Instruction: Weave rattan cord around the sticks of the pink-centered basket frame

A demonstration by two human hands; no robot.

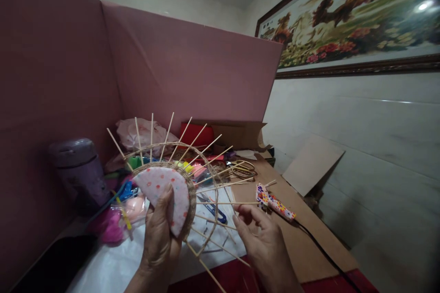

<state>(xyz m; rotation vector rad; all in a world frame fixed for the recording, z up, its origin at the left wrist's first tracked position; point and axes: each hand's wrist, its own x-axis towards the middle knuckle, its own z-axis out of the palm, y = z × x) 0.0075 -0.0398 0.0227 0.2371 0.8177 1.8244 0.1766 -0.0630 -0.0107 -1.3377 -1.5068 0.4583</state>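
My left hand (160, 233) grips a half-round fan-like piece (165, 192), its thumb on the pale, red-spotted fabric face. Brown twine (192, 192) edges the curve, and several thin wooden sticks (202, 159) spread outward from it. Farther out, a twine ring (215, 178) crosses the sticks. At the right side of the ring, my right hand (263, 240) has its thumb and forefinger pinched together near the stick ends. A thin strand of twine seems to run into that pinch. Below the sticks lie blue-handled snips (216, 210).
A flower-patterned glue gun (275, 203) with a black cord lies on the brown cardboard (309, 242). Gold-handled scissors (244, 170) rest behind the sticks. Bagged craft pieces (134, 208) and a purple thermos (79, 174) stand at left. Pink panels (192, 68) enclose the back.
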